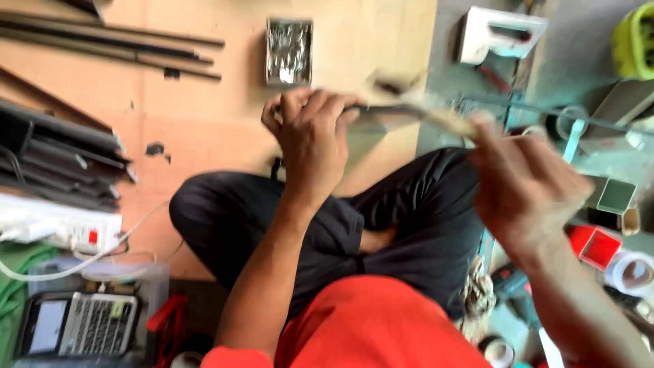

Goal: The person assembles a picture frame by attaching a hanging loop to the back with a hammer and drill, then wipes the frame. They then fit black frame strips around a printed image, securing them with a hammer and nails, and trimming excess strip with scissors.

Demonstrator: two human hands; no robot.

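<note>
Seated cross-legged on the plywood floor sheet (204, 129). Left hand (312, 136) closed in a firm fist around one end of a long dark metal strip (388, 116), held level above the lap. Right hand (524, 187) blurred with motion, curled at the strip's far end around something pale; grip detail impossible to tell. Best done with the left fist steady as an anchor, wrist straight, strip kept clear of the knees. Small metal tray of bright screws (289, 51) just ahead, within easy reach; dark metal bars (109, 41) lying farther left.
</note>
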